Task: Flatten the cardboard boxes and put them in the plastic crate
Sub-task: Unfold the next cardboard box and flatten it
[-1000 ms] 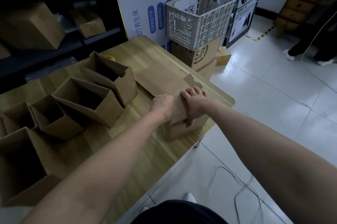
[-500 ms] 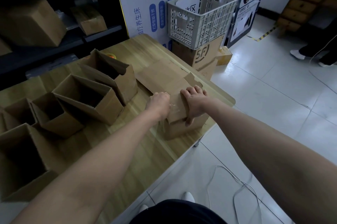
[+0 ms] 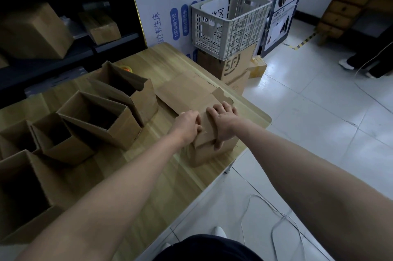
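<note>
A brown cardboard box [image 3: 212,154] lies partly collapsed at the right edge of the wooden table [image 3: 148,175], its opened flap [image 3: 182,90] spread flat toward the wall. My left hand [image 3: 187,126] has its fingers curled on the box's top flap at the seam. My right hand [image 3: 223,120] lies on the same flap with fingers spread and the thumb hooked over the near edge. The grey plastic crate [image 3: 234,26] stands beyond the table on an "SF" carton [image 3: 231,67]; a white sheet shows inside it.
Several open upright boxes crowd the table's left: one [image 3: 102,120] next to my left arm, another [image 3: 131,90] behind it, a big one [image 3: 19,192] nearest. Dark shelves [image 3: 63,33] hold more cartons. A white cable [image 3: 276,218] trails on the tiled floor. A person's feet [image 3: 348,63] at far right.
My left hand has shifted slightly left along the flap seam. The right hand stays pressed on the flap. The box looks a little lower.
</note>
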Tool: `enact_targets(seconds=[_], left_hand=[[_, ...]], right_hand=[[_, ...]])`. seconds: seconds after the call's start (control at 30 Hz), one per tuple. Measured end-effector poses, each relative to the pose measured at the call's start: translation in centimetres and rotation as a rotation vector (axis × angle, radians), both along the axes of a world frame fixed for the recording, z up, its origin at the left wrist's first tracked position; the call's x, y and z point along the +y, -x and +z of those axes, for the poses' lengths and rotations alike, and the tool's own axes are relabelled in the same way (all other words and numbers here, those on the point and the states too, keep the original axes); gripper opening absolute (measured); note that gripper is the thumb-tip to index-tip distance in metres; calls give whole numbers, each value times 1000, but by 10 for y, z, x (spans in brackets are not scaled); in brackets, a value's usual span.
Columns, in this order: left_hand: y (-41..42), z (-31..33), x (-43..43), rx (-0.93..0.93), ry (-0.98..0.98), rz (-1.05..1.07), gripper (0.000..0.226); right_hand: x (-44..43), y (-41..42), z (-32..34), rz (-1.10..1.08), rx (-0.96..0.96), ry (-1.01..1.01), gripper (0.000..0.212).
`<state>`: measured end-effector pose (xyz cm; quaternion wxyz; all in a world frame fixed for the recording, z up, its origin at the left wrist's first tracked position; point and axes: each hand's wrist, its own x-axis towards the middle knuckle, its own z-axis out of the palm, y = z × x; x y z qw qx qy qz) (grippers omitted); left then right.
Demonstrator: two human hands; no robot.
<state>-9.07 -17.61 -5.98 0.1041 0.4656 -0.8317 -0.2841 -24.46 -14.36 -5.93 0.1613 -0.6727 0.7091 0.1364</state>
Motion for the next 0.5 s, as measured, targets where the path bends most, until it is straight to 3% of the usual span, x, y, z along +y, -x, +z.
enact_targets(seconds=[0.13,0.23,0.4,0.5], left_hand=[[9,11,3,-153,56,-66,9],[-1,8,1,-17,-63,-89,14],[-22,8,6,737,-557,126,27],[-26,11,0,1099,-846,323,27]], right_hand=[[1,4,-2,-3,-12,12,132],[0,6,-3,2,-17,21,132],[-3,14,-1,-22,-41,40,131],[-4,28,5,-77,-84,24,130]])
